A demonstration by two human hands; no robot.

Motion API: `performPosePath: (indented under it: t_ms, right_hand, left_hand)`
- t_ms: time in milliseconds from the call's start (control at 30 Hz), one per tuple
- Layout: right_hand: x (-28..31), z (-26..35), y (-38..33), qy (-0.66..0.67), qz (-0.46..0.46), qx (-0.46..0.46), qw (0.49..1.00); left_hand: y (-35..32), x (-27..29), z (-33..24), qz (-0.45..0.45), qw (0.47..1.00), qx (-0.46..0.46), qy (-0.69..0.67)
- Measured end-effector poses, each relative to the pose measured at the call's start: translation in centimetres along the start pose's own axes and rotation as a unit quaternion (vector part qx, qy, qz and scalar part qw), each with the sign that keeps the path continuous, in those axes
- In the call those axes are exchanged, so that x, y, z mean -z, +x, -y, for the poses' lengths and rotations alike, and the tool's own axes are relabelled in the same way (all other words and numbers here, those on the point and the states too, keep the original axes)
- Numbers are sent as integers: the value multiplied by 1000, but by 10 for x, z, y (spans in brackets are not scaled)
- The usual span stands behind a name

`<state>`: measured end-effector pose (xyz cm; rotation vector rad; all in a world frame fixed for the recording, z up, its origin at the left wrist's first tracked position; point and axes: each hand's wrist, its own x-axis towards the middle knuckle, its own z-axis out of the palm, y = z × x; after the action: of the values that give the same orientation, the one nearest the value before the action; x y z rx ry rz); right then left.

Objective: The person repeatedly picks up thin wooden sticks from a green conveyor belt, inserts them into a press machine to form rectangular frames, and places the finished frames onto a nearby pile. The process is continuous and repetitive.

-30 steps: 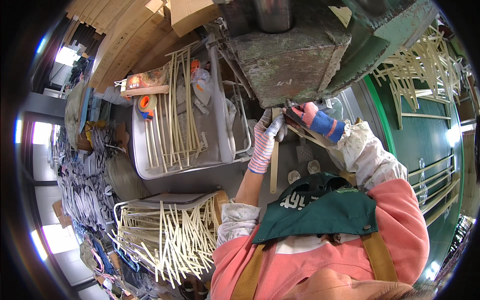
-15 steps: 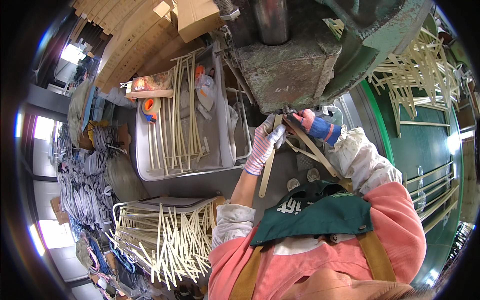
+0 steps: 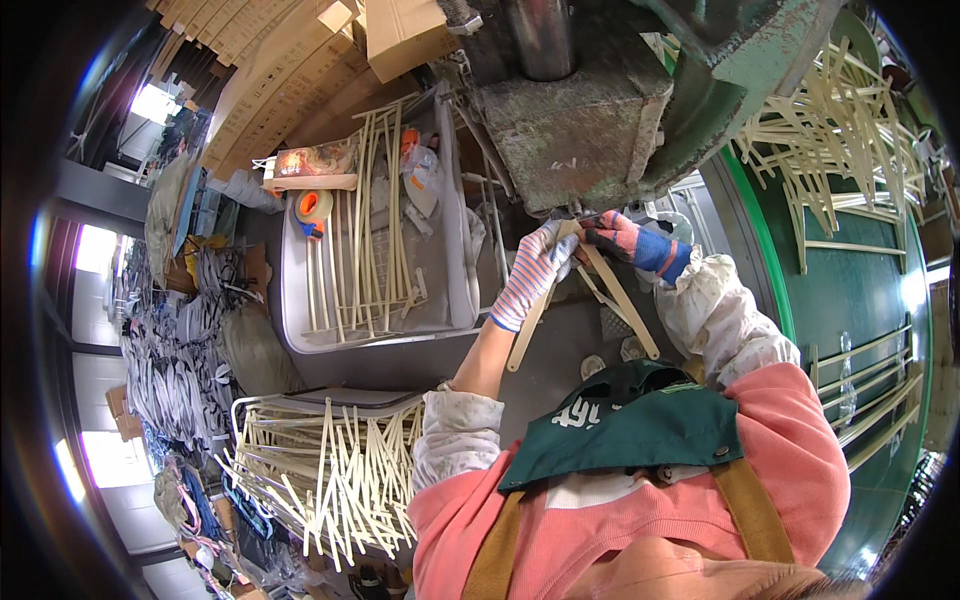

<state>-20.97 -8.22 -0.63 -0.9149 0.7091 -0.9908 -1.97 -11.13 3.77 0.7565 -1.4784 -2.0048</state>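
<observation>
Just below the machine's heavy green metal head [image 3: 570, 140], my two gloved hands are close together. My left hand [image 3: 540, 265], in a striped white glove, is closed round the upper part of a flat cream strip [image 3: 530, 335] with a hole at its free end. My right hand [image 3: 640, 247], in a blue and pink glove, pinches a second cream strip [image 3: 625, 303] near its top. Both strips meet between my fingers and spread downward like an upturned V. A thinner pale piece [image 3: 608, 298] shows between them. My fingers hide the point where the strips meet.
A grey tray [image 3: 300, 335] at left holds long cream strips, an orange tape roll [image 3: 313, 207] and plastic bags. Nearer lies a heap of loose strips [image 3: 350, 470]. On the right, a green table [image 3: 860, 270] carries joined strip frames. Cardboard boxes [image 3: 405, 35] stand behind.
Both hands have shifted slightly toward me and right, with the strips still in them. The left strip's free end has swung up and left; the right strip's end has moved slightly left.
</observation>
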Motion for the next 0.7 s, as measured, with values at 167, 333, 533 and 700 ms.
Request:
performPosePath:
  t_ms: [167, 333, 533, 700]
  right_hand:
    - [8, -10, 3, 6, 42, 30, 999]
    - [-6, -8, -2, -61, -65, 50, 995]
    - [-45, 13, -23, -124, -227, 0, 966]
    - [-34, 5, -17, -139, -244, -39, 959]
  left_hand:
    - [-1, 2, 2, -3, 1000, 4, 12]
    - [0, 6, 3, 10, 1000, 11, -6]
    - [0, 4, 1, -8, 1000, -8, 23]
    - [-5, -2, -9, -9, 999, 41, 2]
